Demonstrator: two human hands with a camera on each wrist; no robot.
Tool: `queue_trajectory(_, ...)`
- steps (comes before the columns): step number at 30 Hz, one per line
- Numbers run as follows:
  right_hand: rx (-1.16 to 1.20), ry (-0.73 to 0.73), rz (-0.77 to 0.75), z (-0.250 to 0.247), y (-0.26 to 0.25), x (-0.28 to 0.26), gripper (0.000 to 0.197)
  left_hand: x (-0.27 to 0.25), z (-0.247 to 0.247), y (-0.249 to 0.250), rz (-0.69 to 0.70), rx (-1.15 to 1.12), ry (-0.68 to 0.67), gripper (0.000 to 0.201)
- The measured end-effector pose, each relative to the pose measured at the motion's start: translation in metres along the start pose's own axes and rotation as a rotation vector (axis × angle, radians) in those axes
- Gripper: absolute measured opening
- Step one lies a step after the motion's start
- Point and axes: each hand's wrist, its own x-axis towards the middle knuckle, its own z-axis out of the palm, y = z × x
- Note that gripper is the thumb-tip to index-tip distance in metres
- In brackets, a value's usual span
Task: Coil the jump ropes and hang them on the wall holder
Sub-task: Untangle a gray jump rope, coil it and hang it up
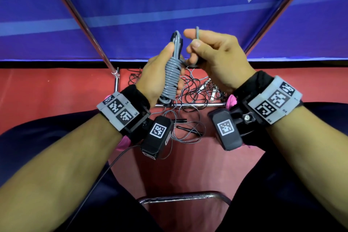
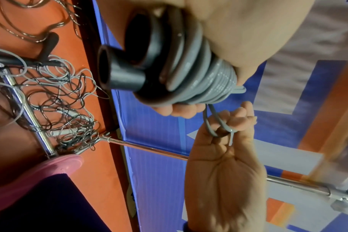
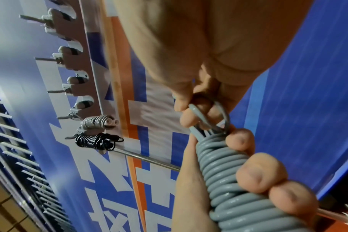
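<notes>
My left hand [image 1: 162,69] grips a grey jump rope [image 1: 171,79] wound in a tight upright coil around its two black handles [image 2: 117,75]. The fingers [image 3: 260,171] wrap the coil [image 3: 222,175] from the far side. Just right of it, my right hand [image 1: 193,39] pinches the rope's loose end [image 1: 197,33], which loops over the index finger. That loop [image 2: 216,125] runs straight into the top of the coil [image 2: 207,75]. The wall holder [image 3: 73,87], a board with a row of hooks, carries one grey coiled rope [image 3: 97,122] and one black coiled rope [image 3: 91,141].
A tangle of loose black and grey ropes [image 1: 194,88] lies on the red floor under my hands, around a low metal bar [image 1: 190,104]. Slanted metal rods [image 1: 81,19] cross the blue banner wall [image 1: 188,5]. My knees flank a chair frame [image 1: 184,196].
</notes>
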Motion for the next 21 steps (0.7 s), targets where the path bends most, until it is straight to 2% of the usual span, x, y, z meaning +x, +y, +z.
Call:
queue_trajectory(5,0.075,0.075,0.029,-0.002,-0.004,0.001,0.014,-0.003,0.004,0.001,-0.098,-0.14,-0.076,0.045)
queue_trajectory(9,0.04,0.074,0.066,-0.001,-0.002,0.002,0.04,-0.002,0.004,-0.003,-0.075,-0.162,-0.119,0.039)
queue_trajectory(11,-0.02,0.111,0.065,-0.002,-0.001,0.004,0.037,-0.003,0.005,-0.002,-0.108,-0.136,-0.111,0.041)
queue_trajectory(15,-0.09,0.182,0.033,0.0,-0.004,0.005,0.017,-0.006,0.008,0.002,-0.126,-0.12,-0.087,0.046)
queue_trajectory(18,-0.166,0.189,-0.031,0.002,-0.003,0.005,0.015,-0.005,0.01,0.003,-0.112,-0.132,-0.079,0.047)
queue_trajectory(21,-0.279,0.127,-0.099,0.005,-0.003,0.001,0.018,-0.004,0.011,0.004,-0.092,-0.143,-0.073,0.047)
